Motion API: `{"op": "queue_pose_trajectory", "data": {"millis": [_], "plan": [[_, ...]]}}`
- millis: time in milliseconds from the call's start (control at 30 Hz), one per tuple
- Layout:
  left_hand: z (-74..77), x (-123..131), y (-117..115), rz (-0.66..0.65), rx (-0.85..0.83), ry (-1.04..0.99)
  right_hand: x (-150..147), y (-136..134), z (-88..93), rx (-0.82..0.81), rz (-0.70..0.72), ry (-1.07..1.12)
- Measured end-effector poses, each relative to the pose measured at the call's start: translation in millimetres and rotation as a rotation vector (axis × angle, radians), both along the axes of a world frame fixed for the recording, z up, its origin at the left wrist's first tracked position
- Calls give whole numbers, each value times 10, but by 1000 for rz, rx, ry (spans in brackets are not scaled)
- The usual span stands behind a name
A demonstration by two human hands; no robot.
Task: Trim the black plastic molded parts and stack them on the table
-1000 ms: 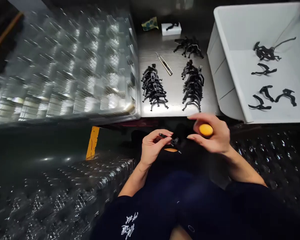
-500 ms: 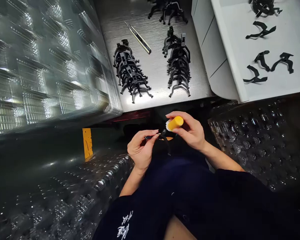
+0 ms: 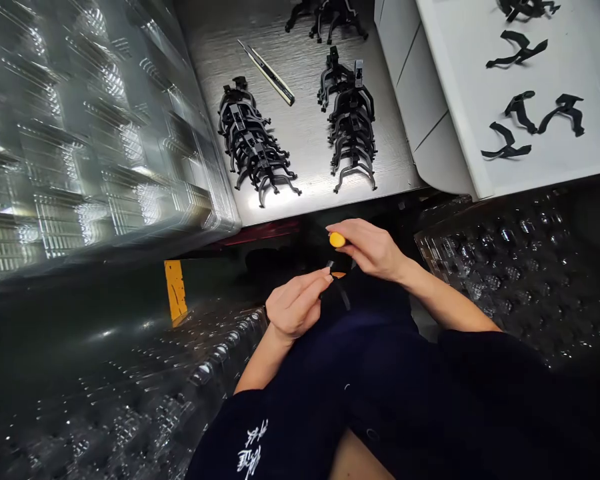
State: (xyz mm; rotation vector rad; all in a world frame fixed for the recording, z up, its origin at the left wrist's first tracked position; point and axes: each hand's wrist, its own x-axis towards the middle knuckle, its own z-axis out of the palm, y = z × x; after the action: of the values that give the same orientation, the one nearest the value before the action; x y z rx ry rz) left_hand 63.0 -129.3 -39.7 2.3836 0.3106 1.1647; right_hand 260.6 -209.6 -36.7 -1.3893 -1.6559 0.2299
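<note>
My right hand (image 3: 373,248) is closed around a small yellow cylinder (image 3: 337,240), whose round end faces up at me; its other end is hidden now. Just below and to the left, my left hand (image 3: 296,305) pinches a thin black plastic bracket (image 3: 345,295). Most of that bracket is covered by the fingers or lost against the dark clothing. The two hands are close together in front of my body, below the metal table's edge. Whether the cylinder touches the bracket I cannot tell.
On the metal table (image 3: 310,150) lie two rows of nested black brackets (image 3: 254,143) and a craft knife (image 3: 267,72). A white tray (image 3: 473,153) at right holds several loose black pieces (image 3: 510,143). Stacked clear plastic trays (image 3: 105,133) rise at left; more lie lower down.
My right hand has moved slightly left and tipped the yellow cylinder, so its white fuzzy end no longer shows. My left hand has shifted right and turned, its fingers covering more of the bracket.
</note>
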Motion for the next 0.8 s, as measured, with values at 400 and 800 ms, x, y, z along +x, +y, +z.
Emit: {"op": "queue_pose_trajectory", "data": {"millis": [400,800], "plan": [[54,-20,29,-90,141,15,69,-28,26,-92,73,66],[84,-10,38,-138,168,19,51,-40,-3,-58,14,16]]}}
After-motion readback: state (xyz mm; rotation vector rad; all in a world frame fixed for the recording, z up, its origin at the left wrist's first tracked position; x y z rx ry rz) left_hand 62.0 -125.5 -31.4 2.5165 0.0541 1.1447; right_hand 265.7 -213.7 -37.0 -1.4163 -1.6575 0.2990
